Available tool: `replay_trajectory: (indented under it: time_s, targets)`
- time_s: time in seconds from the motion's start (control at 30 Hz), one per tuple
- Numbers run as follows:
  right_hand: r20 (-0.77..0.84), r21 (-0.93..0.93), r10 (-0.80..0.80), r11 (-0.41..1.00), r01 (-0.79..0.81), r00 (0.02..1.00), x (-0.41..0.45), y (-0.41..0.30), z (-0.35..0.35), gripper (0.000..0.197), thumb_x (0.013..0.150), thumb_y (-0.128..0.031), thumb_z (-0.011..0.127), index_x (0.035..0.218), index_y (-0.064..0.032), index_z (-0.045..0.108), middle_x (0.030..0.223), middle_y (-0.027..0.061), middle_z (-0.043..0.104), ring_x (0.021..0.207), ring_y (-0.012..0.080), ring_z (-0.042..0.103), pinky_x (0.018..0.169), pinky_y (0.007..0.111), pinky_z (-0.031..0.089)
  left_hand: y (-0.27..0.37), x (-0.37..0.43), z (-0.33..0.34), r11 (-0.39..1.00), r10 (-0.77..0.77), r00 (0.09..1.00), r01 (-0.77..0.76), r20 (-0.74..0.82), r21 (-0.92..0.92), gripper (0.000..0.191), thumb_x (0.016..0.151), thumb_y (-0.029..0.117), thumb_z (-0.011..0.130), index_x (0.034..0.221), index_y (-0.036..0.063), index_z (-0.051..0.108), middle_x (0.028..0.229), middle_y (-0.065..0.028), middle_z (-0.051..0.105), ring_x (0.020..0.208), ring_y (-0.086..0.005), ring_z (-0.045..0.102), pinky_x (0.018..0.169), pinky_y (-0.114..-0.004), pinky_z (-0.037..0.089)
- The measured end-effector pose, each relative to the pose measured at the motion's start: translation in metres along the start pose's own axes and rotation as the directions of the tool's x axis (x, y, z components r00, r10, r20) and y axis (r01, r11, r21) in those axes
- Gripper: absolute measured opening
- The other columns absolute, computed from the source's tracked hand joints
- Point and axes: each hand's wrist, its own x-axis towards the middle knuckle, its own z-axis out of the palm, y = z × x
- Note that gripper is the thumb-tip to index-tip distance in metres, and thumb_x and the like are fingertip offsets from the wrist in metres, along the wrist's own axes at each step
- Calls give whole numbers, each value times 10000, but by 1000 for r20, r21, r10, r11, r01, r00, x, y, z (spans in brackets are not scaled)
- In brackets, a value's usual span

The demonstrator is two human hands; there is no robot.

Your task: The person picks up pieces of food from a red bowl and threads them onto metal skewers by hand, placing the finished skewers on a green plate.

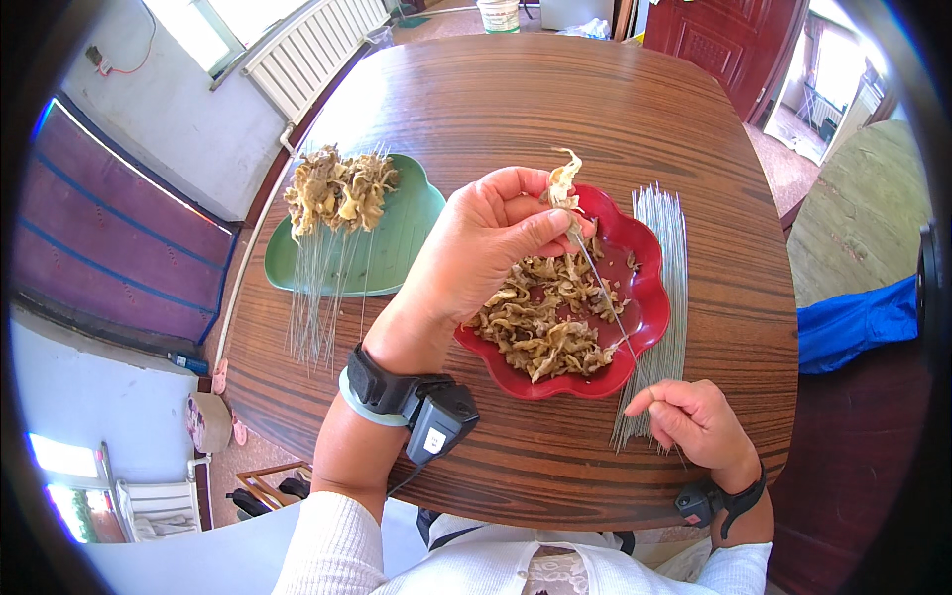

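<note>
My left hand (506,238) pinches pale, dried mushroom-like pieces (564,182) at the upper end of a thin metal skewer (606,294). My right hand (688,420) grips the skewer near its lower end. Beneath the skewer, a red scalloped tray (651,327) holds many loose brown dried pieces (550,349). To its right lies a bundle of bare metal skewers (666,275). On the left, loaded skewers (320,275) rest across a green leaf-shaped tray (409,216), their clustered pieces (338,190) at the far ends and the bare ends overhanging the near rim.
The trays stand on a wood-grain table (520,97). A blue cloth (855,327) and a greenish round surface (863,216) are to the right. A white radiator (316,56) lines the left wall, and a white bucket (498,15) stands beyond the far edge.
</note>
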Motion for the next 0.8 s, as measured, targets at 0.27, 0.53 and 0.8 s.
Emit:
replay_trajectory:
  time_s: [0.27,0.53,0.8]
  targets:
    - [-17,26,8,1000,-7,1000,1,2,-1,179,870,-94,449,920,11,586,526,-16,456,467,42,427,448,186,357,1,2,-5,1000,-1,1000,1,5,8,125,880,110,494,955,16,531,889,-148,626,740,-129,619,674,-218,521]
    - [-8,47,-7,999,8,1000,0,5,-1,184,876,-98,445,927,13,582,530,-10,461,473,45,429,452,186,354,-5,0,2,1000,21,1000,-21,6,-20,100,878,113,498,911,28,541,889,-138,628,713,-113,610,650,-199,514]
    - [-38,30,-51,998,52,998,0,5,-1,188,881,-107,442,920,14,580,528,-3,463,468,49,431,446,189,349,4,-4,10,993,-20,999,16,-32,-116,177,891,189,491,961,50,576,900,-98,627,690,-61,572,598,-158,471]
